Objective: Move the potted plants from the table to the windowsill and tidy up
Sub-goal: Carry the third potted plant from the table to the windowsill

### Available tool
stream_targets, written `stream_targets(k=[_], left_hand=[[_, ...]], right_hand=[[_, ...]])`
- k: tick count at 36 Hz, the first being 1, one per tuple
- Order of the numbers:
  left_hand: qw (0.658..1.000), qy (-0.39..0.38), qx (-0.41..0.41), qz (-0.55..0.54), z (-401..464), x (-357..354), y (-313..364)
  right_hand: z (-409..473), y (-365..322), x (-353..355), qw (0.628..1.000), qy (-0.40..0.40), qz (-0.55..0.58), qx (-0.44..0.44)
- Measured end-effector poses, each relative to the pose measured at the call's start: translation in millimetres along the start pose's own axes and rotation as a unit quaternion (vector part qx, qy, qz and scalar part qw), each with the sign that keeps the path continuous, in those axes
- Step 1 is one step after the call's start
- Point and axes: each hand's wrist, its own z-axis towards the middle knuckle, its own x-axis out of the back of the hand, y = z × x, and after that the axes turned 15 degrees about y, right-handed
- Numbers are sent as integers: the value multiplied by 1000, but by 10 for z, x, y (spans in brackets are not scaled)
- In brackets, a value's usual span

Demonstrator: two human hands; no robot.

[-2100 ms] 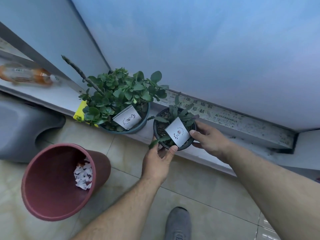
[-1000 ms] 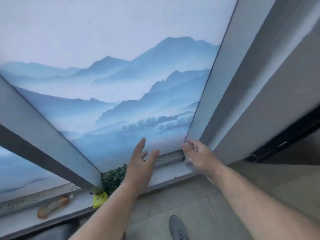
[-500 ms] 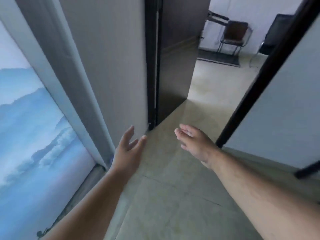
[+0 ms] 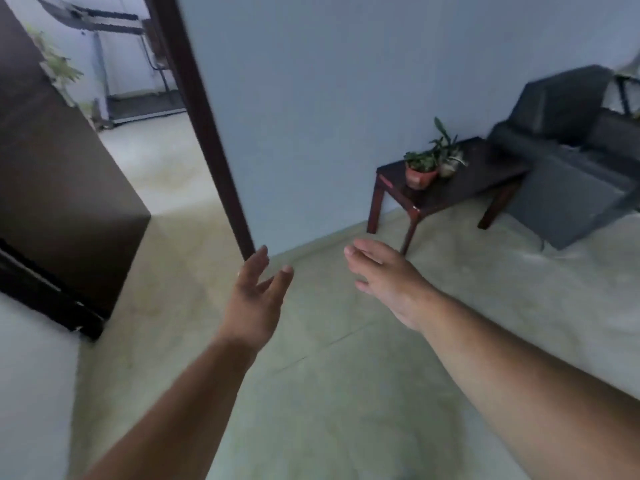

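- Nearest, two bare forearms reach forward over the pale tiled floor [image 4: 346, 393], both well above it.
- The left hand [image 4: 254, 299] is empty, palm turned inward, fingers loosely spread and pointing away.
- The right hand [image 4: 384, 275] is empty too, back up, fingers relaxed and slightly apart, touching nothing.
- The hands are level with each other, a clear gap between them.
- Beyond the left hand a dark door frame [image 4: 204, 123] runs up at a slant, meeting the floor just past the fingertips.
- To the far left stands a dark brown door [image 4: 59, 174], with another room seen through the opening.
- Past the right hand, against the grey wall, sits a low dark table [image 4: 460, 188].
- On the table's near-left part stands a plant in a reddish pot [image 4: 419, 173], and just beside it, toward the wall, a taller plant in a pale pot [image 4: 447, 164]; whether they touch is unclear.
- A dark grey armchair [image 4: 568, 150] stands right against the table's far end.
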Motion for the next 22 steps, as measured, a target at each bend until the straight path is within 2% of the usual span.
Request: stream_targets(k=[6, 11, 18, 22], left_hand=[[994, -97, -11, 44, -163, -1522, 278], [986, -147, -31, 70, -107, -2486, 476], [977, -187, -32, 100, 247, -3478, 557], [978, -189, -22, 80, 677, -3978, 541]], right_hand=[[525, 134, 1421, 995, 85, 43, -25], [903, 181, 2220, 987, 129, 85, -49], [1604, 316, 2813, 980, 177, 73, -61], [2095, 295, 3032, 977, 195, 56, -62]])
